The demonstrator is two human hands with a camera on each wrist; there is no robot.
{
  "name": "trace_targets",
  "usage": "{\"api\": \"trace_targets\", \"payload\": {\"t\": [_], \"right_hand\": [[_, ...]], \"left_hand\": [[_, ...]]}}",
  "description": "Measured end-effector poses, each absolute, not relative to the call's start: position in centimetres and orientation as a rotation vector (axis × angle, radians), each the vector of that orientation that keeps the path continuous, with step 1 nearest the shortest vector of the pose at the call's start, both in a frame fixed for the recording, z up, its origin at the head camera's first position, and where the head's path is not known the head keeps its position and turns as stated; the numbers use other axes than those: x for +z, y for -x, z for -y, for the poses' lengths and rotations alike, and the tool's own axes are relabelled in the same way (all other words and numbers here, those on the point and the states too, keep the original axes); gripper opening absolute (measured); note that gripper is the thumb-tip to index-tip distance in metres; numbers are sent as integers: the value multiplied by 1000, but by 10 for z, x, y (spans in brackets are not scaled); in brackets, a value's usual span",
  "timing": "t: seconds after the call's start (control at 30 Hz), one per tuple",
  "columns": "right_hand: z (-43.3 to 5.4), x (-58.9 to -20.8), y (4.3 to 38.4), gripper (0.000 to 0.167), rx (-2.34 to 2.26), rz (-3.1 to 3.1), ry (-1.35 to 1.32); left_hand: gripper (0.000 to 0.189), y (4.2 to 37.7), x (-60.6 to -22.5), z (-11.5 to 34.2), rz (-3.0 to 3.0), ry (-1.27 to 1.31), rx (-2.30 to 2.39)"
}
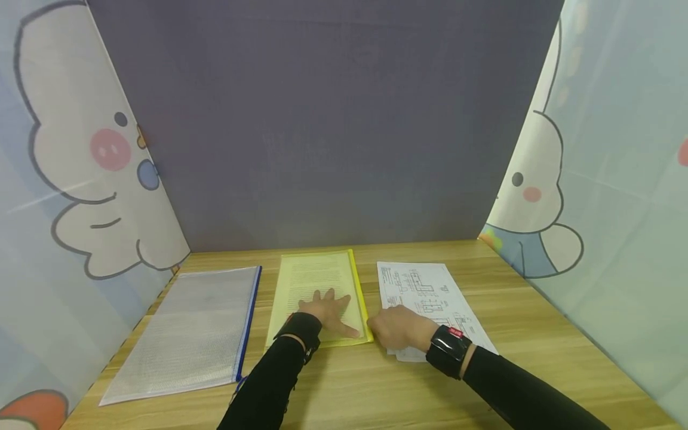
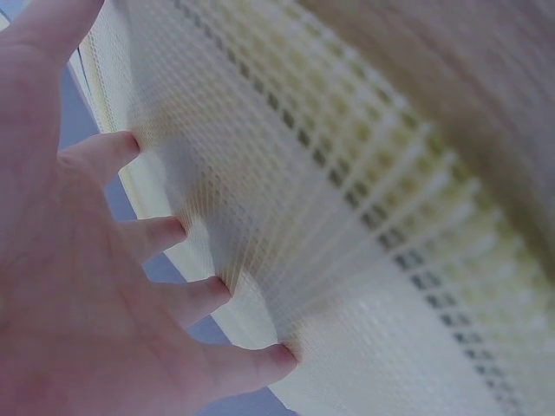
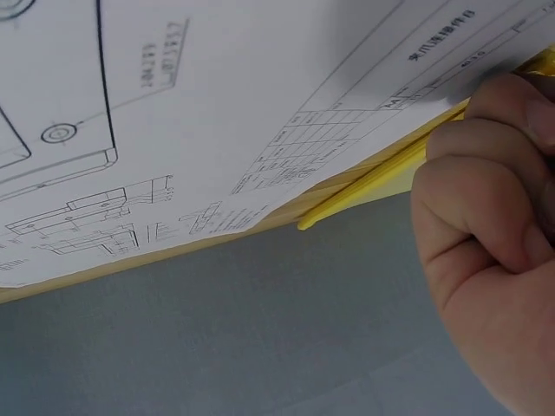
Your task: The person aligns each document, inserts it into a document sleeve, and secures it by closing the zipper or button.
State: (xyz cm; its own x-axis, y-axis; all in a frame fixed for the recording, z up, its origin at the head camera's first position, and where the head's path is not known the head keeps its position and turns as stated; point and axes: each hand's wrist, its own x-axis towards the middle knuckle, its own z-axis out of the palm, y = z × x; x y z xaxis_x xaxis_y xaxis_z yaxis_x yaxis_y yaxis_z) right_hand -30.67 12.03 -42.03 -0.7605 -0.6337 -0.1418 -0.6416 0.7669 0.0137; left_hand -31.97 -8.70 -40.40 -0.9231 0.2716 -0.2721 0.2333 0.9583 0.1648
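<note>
A yellow mesh zipper pouch with a printed sheet inside lies flat in the middle of the table. Spread over its lower part, my left hand presses on the mesh with fingers and thumb apart. Up close in the left wrist view, the fingertips touch the mesh weave. My right hand has its fingers curled at the lower end of the yellow zipper edge, pinching there; the zipper pull itself is hidden by the fingers. Under and beside that hand lie sheets with technical drawings.
At the left lies a white mesh pouch with a blue zipper edge. The wooden table meets a grey panel at the back. Cartoon-printed curtains stand along both sides.
</note>
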Motion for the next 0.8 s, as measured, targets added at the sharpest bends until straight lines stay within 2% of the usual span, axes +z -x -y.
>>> {"api": "trace_targets", "payload": {"t": [0.8], "right_hand": [[-123, -421, 290, 15, 91, -2823, 1072]], "left_hand": [[99, 318, -404, 86, -2818, -362, 179]]}}
